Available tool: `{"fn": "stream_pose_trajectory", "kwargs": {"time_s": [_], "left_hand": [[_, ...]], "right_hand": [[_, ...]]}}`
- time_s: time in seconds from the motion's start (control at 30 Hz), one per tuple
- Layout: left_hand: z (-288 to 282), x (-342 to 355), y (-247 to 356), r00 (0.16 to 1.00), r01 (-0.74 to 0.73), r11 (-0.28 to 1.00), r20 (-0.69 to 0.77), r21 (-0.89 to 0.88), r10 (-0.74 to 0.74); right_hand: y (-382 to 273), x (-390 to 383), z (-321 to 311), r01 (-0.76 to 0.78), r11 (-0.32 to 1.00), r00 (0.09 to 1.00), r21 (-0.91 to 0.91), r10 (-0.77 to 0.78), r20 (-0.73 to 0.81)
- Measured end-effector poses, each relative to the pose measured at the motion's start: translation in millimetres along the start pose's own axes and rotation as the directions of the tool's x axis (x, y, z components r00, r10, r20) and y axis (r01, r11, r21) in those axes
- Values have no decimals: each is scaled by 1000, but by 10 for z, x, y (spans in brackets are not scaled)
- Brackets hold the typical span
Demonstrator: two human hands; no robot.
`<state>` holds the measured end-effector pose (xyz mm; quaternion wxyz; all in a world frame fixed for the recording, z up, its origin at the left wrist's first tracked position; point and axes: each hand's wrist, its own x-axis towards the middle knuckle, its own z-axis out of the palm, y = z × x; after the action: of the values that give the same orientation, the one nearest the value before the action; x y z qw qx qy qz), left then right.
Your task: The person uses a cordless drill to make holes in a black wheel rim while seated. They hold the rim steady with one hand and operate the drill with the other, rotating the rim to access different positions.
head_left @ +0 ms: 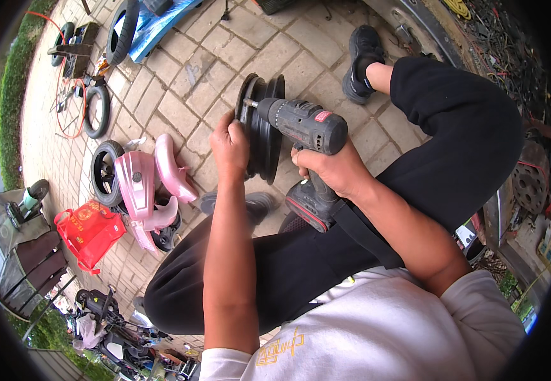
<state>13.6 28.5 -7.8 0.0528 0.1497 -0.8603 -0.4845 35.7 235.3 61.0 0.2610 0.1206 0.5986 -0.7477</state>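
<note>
My left hand [230,145] is closed on a black wheel rim [269,149], which I hold upright between my knees, above the paving. My right hand [331,166] is wrapped round the handle of a grey-and-black cordless drill [304,124] with a black-and-red battery at its base. The drill lies level and points left. Its metal bit reaches the rim's left part just above my left thumb; whether it touches is hard to tell. The fingertips of my left hand are partly hidden behind the rim.
Pink body panels [137,184], a tyre [104,166] and a red bag [85,232] lie at the left. Further back are more tyres [98,111], an orange hose and blue plastic [155,35]. My feet are on the paving [193,95]. Dark clutter [497,70] lines the right.
</note>
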Motion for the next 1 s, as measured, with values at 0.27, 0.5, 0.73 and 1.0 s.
{"fn": "stream_pose_trajectory", "kwargs": {"time_s": [0.27, 0.5, 0.73, 1.0], "left_hand": [[17, -3, 33, 998, 65, 997, -8, -34, -65], [-7, -2, 16, 999, 54, 998, 4, -13, -54], [1, -40, 76, 987, 159, 986, 23, -50, -158], [24, -24, 33, 997, 66, 997, -23, -40, -67]], "right_hand": [[-57, -41, -39, -43, 999, 998, 33, 45, -45], [-66, 80, 23, -7, 1000, 1000, 28, 6, 5], [-31, 57, 8, 14, 1000, 1000, -19, -14, -3], [-41, 20, -52, -14, 1000, 999, 4, 14, -39]]}}
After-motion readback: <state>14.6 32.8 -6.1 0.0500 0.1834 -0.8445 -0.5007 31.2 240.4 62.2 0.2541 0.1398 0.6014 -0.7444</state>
